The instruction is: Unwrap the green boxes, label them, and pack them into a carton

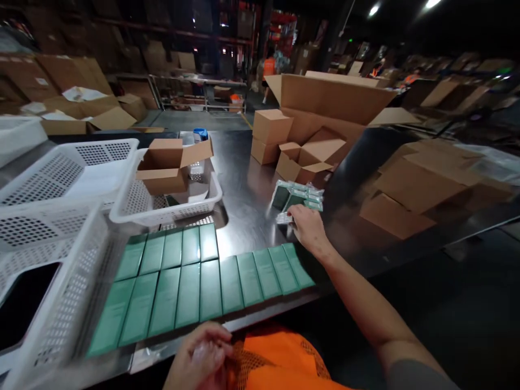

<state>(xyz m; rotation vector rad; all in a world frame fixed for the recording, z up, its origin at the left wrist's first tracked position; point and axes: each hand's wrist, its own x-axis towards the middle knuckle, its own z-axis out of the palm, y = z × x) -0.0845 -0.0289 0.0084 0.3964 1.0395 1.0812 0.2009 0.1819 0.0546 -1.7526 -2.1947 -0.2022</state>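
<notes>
My right hand (309, 228) reaches across the dark metal table, its fingers closed on a small plastic-wrapped box (284, 218). Just beyond it stands a cluster of similar wrapped green boxes (293, 195). Low in the view, my left hand (203, 355) is held near the table's front edge with its fingers curled in. Something pale and shiny, perhaps clear plastic, shows between those fingers, too blurred to name. Between the hands, flat green boxes (170, 295) lie side by side in two rows, the front row longer.
White perforated baskets (93, 179) line the left side; one holds an open carton (162, 168), another a dark-screened phone (28, 303). Cartons (270, 135) and a large open box (333, 97) stand at the back. Flattened cardboard (422, 179) lies right. A person (268, 67) is in the background.
</notes>
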